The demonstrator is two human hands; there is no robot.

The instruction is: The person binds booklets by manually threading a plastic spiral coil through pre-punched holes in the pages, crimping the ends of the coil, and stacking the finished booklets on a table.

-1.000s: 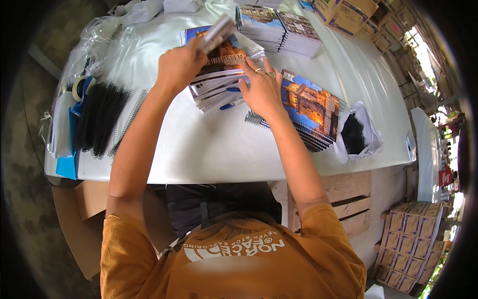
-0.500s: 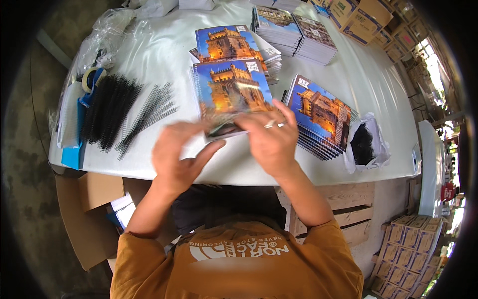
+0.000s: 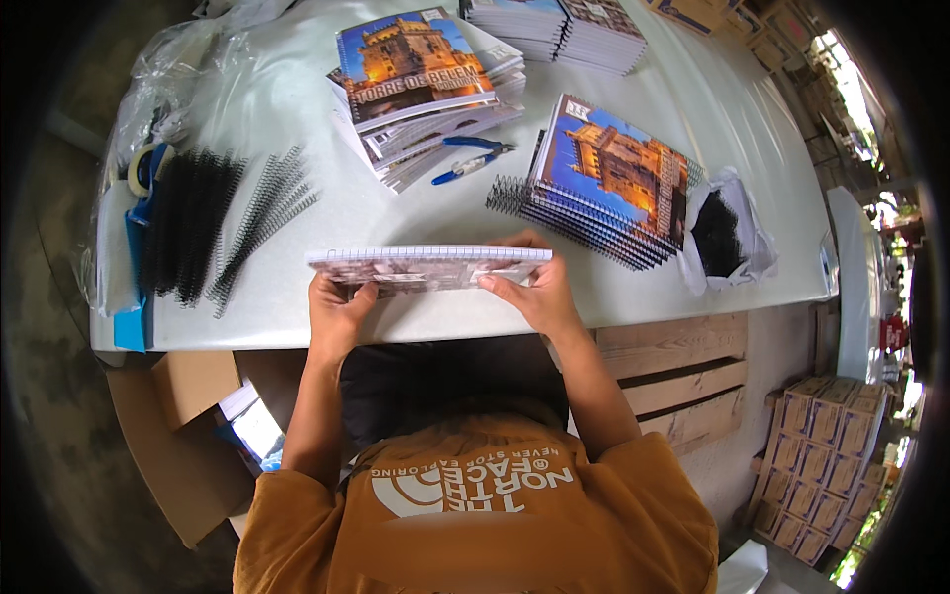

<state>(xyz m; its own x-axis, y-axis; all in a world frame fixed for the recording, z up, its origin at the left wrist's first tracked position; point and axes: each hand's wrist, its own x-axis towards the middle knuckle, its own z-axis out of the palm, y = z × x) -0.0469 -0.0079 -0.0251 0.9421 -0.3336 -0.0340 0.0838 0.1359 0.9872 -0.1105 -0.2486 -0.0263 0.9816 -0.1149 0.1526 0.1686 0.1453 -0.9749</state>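
Both hands hold a notebook point(image 3: 430, 265) tilted up on edge near the table's front edge, its punched edge along the top. My left hand point(image 3: 338, 309) grips its left end, thumb on the near side. At the right end my right hand point(image 3: 539, 289) holds it with the thumb in front and fingers behind. Beyond it lies a pair of blue-handled pliers point(image 3: 470, 163), beside a stack of unbound notebooks point(image 3: 414, 64) with a castle cover. To the right is a fanned pile of spiral-bound notebooks point(image 3: 618, 173), with a loose black coil point(image 3: 510, 195) at its left side.
Black spiral coils point(image 3: 193, 223) lie at the left, near a tape roll point(image 3: 148, 168) and clear plastic wrap point(image 3: 158, 94). A white bag point(image 3: 757, 247) with dark contents sits at the right. More notebook stacks point(image 3: 594, 40) stand at the back. An open carton point(image 3: 163, 445) is below left.
The notebook has been lifted off the stack, drawn toward me and tipped up on edge between both hands. The pliers and the loose coil now show.
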